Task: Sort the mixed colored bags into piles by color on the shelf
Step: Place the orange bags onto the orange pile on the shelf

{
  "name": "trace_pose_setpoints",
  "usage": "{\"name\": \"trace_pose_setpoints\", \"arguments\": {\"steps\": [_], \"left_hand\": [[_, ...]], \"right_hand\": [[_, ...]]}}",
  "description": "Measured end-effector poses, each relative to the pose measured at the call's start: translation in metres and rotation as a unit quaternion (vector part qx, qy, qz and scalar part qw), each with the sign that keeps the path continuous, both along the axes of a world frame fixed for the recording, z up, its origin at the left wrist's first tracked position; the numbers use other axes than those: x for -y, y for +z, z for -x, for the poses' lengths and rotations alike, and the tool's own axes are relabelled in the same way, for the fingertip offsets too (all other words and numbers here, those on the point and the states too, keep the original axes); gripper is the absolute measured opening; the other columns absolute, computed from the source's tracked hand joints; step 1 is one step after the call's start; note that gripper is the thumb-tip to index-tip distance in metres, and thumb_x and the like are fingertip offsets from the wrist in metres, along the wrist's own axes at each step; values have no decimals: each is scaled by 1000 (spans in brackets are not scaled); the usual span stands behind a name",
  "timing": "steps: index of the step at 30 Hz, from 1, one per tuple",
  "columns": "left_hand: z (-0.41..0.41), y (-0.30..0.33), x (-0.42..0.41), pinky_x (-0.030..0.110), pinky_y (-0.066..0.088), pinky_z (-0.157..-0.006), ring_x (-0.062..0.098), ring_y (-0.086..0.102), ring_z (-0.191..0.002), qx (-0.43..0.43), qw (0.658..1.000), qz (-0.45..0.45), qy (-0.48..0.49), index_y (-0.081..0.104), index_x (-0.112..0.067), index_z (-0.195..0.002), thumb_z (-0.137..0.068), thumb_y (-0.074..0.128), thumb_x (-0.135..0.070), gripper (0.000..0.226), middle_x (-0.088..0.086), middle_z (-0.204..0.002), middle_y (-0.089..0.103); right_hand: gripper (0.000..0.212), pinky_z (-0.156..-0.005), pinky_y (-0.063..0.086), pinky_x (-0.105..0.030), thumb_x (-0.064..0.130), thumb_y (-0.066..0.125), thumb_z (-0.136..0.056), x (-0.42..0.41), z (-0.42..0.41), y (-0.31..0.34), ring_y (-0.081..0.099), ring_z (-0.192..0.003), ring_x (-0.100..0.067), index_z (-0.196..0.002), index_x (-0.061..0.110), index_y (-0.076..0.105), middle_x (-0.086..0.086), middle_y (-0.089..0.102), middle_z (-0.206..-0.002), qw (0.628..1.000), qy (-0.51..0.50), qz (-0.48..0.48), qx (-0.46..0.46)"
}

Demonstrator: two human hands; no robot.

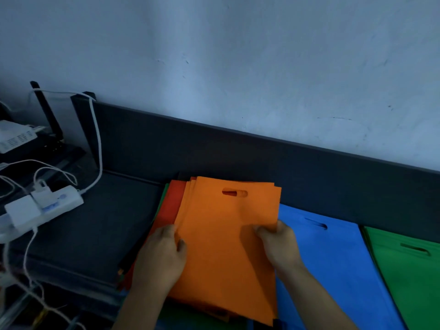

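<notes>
Dark shelf [100, 234] against a pale wall [238, 55], dim light. Orange bags [226, 246] sit stacked mid-shelf, top one flat with its handle slot at the far end. Left hand [159, 260] grips the stack's left edge, fingers curled over it. Right hand [278, 244] pinches the top bag near its right edge, fingers curled on the fabric. Red bag [172, 206] sticks out from under the orange on the left, with a sliver of green edge beyond it. Blue bag [328, 258] lies just right of the orange, partly under it. Green bag [409, 265] lies right of the blue, touching. Far left: white power strip [47, 206] with plugs and cables, black router [47, 139] behind.
</notes>
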State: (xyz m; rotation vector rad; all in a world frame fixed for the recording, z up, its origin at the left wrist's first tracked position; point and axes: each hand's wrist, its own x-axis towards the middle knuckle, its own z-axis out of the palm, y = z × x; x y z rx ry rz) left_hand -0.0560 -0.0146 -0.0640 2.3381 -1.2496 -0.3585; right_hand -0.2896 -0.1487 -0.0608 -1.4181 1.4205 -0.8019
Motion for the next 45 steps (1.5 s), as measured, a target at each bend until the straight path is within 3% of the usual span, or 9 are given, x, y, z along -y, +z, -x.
{"name": "trace_pose_setpoints", "arguments": {"steps": [8,13,19,27,31,35,37,41,45], "left_hand": [[0,-5,3,48,17,-126,21,23,-154,57,995,-75,-46,36,-24,-157,-106,27,-53,60,3,-167,25],[-1,12,7,39,43,-110,19,51,-133,-192,977,98,5,39,-27,-155,-107,38,-47,52,-1,-152,50],[-30,24,16,43,52,-98,19,63,-108,-418,900,79,98,50,-24,-149,-103,59,-36,48,0,-132,63],[-35,19,29,35,55,-69,21,70,-83,-326,932,119,107,68,-19,-98,-92,71,-48,30,5,-93,73],[-50,15,37,39,57,-69,23,67,-80,-255,954,107,116,66,-16,-107,-98,61,-48,33,7,-92,70],[-44,23,44,44,56,-82,25,62,-106,-54,980,149,123,52,-16,-138,-102,53,-43,44,8,-127,57],[-24,31,46,43,54,-89,22,60,-113,-105,972,191,87,48,-21,-143,-102,49,-51,51,0,-129,55],[28,43,60,48,46,-108,13,61,-120,-369,924,66,-77,56,-44,-132,-86,51,-81,59,-18,-127,63],[70,-4,101,59,47,-105,25,64,-126,-403,879,88,-240,56,-40,-141,-94,69,-44,49,-3,-138,65]], "right_hand": [[13,-91,63,-55,18,67,-102,-3,40,15,80,-93,-30,-111,18,77,-4,84,-99,992,-31,-65,102],[29,-102,57,-59,25,70,-101,-10,32,15,78,-108,-34,-128,16,71,-11,80,-117,972,28,-145,183],[32,-105,56,-54,28,69,-102,-11,22,7,77,-111,-26,-132,18,69,-3,80,-121,976,49,-135,163],[14,-94,61,-49,19,67,-101,-11,19,9,78,-100,-23,-109,21,78,0,83,-103,993,-3,-97,66],[13,-87,63,-52,16,66,-101,-9,38,16,78,-94,-28,-101,20,79,-5,83,-97,995,-50,-71,39],[12,-88,61,-51,18,69,-101,-8,65,30,79,-98,-31,-111,20,74,-5,84,-101,985,-63,-109,117],[21,-96,60,-56,21,71,-100,-8,80,36,79,-102,-34,-121,18,72,-8,83,-109,979,-59,-129,149],[27,-96,60,-52,19,71,-99,-13,103,49,79,-102,-32,-125,14,71,-11,82,-113,976,-52,-126,168],[24,-89,63,-48,17,75,-95,-20,142,64,81,-96,-32,-119,12,74,-11,83,-105,988,-49,-84,123]]}}
